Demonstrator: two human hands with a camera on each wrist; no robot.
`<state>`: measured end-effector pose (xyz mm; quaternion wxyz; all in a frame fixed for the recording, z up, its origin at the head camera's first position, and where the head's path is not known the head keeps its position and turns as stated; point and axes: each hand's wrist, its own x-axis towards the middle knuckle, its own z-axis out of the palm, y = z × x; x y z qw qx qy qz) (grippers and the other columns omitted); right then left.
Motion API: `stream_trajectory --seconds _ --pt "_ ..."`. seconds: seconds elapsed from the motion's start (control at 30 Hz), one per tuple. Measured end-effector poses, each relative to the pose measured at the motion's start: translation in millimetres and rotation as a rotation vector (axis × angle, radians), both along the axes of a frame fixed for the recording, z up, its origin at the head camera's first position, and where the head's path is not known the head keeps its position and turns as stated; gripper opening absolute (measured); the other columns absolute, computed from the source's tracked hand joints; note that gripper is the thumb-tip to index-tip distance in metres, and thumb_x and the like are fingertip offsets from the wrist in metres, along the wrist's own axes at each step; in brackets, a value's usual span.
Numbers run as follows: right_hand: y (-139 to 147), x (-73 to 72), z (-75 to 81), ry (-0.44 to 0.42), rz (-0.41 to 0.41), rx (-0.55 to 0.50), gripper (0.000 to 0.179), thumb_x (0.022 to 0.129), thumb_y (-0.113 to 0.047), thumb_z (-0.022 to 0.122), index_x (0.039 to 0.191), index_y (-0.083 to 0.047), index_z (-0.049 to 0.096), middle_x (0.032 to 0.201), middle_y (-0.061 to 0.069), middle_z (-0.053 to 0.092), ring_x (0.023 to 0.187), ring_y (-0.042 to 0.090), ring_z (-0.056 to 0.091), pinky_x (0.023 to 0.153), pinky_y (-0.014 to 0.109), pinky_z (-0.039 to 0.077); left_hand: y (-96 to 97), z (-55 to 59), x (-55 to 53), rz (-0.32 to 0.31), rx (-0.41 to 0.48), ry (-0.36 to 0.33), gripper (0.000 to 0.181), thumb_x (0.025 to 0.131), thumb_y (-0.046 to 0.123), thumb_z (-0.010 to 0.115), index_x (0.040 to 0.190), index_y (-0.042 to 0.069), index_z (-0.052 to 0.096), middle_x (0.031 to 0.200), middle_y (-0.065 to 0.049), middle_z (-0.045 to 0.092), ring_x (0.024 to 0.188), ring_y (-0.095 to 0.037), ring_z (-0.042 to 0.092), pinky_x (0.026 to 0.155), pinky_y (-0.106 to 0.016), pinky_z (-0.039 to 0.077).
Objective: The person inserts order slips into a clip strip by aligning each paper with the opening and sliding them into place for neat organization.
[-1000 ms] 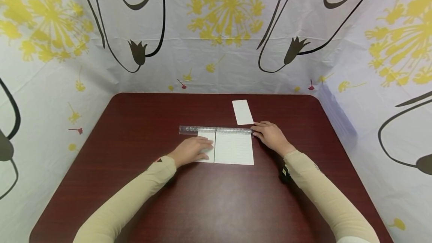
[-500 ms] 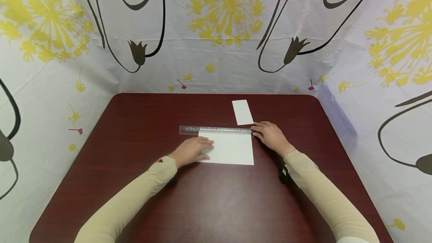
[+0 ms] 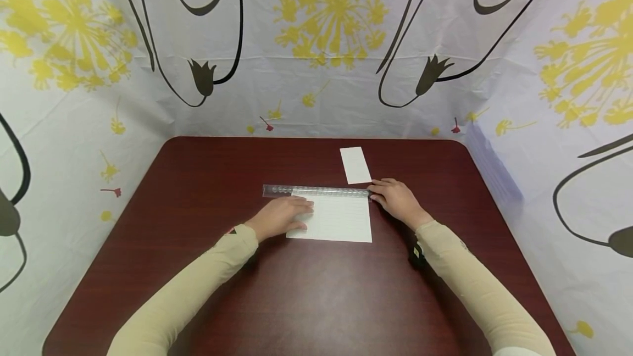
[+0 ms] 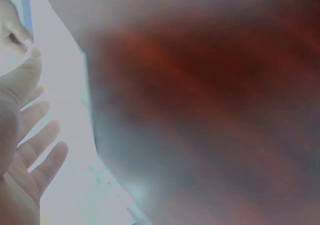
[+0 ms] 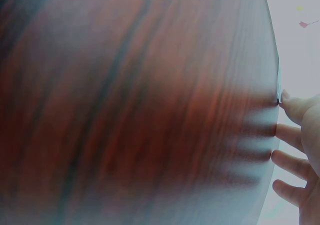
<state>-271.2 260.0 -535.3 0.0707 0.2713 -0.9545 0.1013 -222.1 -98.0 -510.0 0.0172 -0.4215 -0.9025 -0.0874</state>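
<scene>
Two lined white paper pieces (image 3: 343, 218) lie side by side, edges meeting, in the head view. Along their far edge runs a clear plastic ruler (image 3: 277, 190), which extends past them on the left. My left hand (image 3: 279, 216) rests on the left part of the paper with extended fingers; the left wrist view shows them spread apart. At the ruler's right end, my right hand (image 3: 399, 200) touches down with its fingertips. The right wrist view shows that hand's fingers (image 5: 291, 164) spread, tips at the tabletop.
A small blank white card (image 3: 355, 165) lies beyond the ruler, its near right corner close to my right fingertips. Everything rests on a dark red-brown wooden table (image 3: 316, 290). A white curtain (image 3: 316, 92) with yellow flowers surrounds the table's far and side edges.
The left paper piece has slid right under my left hand, closing the dark gap between the two pieces. My left hand has shifted slightly; the right hand and ruler stay put.
</scene>
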Motion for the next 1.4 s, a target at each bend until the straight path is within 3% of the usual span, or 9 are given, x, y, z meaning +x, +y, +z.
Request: stream_trajectory --seconds 0.3,0.53,0.67,0.9,0.97,1.03,1.17,1.27,1.4 --pt "1 -0.2 -2.4 0.004 -0.005 0.006 0.035 0.097 -0.023 0.063 0.129 -0.01 0.067 0.137 0.016 0.063 0.127 0.039 0.058 0.107 0.056 0.046 10.1 12.4 -7.8 0.034 0.028 -0.033 0.045 0.092 0.039 0.068 0.13 0.015 0.065 0.143 -0.001 0.06 0.136 -0.022 0.053 0.114 -0.042 0.044" --pt "1 1.0 0.1 -0.005 -0.012 -0.001 0.035 0.096 -0.024 0.064 0.128 -0.01 0.067 0.136 0.015 0.063 0.128 0.04 0.057 0.106 0.058 0.046 36.0 16.2 -15.2 0.112 0.056 -0.016 0.037 0.096 0.031 0.065 0.127 0.012 0.067 0.134 -0.003 0.066 0.127 -0.021 0.06 0.111 -0.04 0.046" --pt "2 1.0 -0.3 -0.003 -0.012 0.007 0.035 0.097 -0.024 0.063 0.129 -0.011 0.067 0.137 0.015 0.063 0.128 0.039 0.057 0.106 0.058 0.046 59.4 20.7 -23.0 0.213 0.137 -0.05 0.03 0.094 0.021 0.066 0.122 0.008 0.07 0.124 -0.006 0.071 0.118 -0.022 0.066 0.107 -0.041 0.048" --pt "1 0.1 1.2 0.005 0.004 -0.005 0.035 0.096 -0.024 0.064 0.128 -0.01 0.067 0.136 0.016 0.063 0.127 0.038 0.058 0.107 0.055 0.046 100.9 30.9 -38.4 0.43 0.253 -0.193 0.028 0.094 0.015 0.063 0.118 0.003 0.071 0.121 -0.011 0.072 0.115 -0.026 0.067 0.102 -0.047 0.05" --pt "2 -0.1 0.5 0.016 0.006 -0.006 0.035 0.096 -0.023 0.064 0.128 -0.01 0.067 0.135 0.016 0.064 0.127 0.038 0.059 0.106 0.055 0.047 112.2 32.6 -44.0 0.479 0.255 -0.217 0.023 0.094 0.018 0.063 0.108 0.003 0.073 0.113 -0.01 0.074 0.107 -0.024 0.069 0.097 -0.048 0.048" --pt "2 -0.2 -0.2 0.023 0.003 -0.004 0.034 0.096 -0.023 0.065 0.127 -0.009 0.068 0.134 0.016 0.064 0.126 0.038 0.059 0.106 0.055 0.047 122.8 33.2 -50.2 0.527 0.248 -0.236 0.019 0.094 0.021 0.063 0.089 0.005 0.072 0.092 -0.008 0.074 0.089 -0.021 0.067 0.09 -0.046 0.044" --pt "2 -0.6 -0.8 0.019 0.003 -0.003 0.035 0.096 -0.023 0.065 0.127 -0.01 0.068 0.135 0.016 0.064 0.126 0.038 0.059 0.105 0.056 0.047 140.1 33.1 -61.8 0.615 0.207 -0.275 0.036 0.095 0.026 0.061 0.063 0.012 0.052 0.063 0.0 0.052 0.066 -0.018 0.051 0.085 -0.043 0.04" --pt "2 -0.8 -0.3 0.012 0.003 -0.01 0.035 0.096 -0.024 0.065 0.127 -0.01 0.068 0.135 0.016 0.064 0.126 0.038 0.059 0.105 0.056 0.047 149.5 33.1 -69.2 0.663 0.203 -0.315 0.04 0.096 0.031 0.06 0.061 0.015 0.05 0.064 -0.001 0.056 0.072 -0.021 0.058 0.091 -0.048 0.042" --pt "0 -1.3 0.5 0.0 0.006 -0.002 0.035 0.096 -0.023 0.065 0.128 -0.01 0.067 0.136 0.016 0.063 0.127 0.038 0.058 0.105 0.056 0.047 158.0 32.4 -78.6 0.748 0.22 -0.385 0.036 0.097 0.035 0.06 0.07 0.012 0.059 0.084 -0.007 0.069 0.097 -0.03 0.065 0.101 -0.051 0.042"
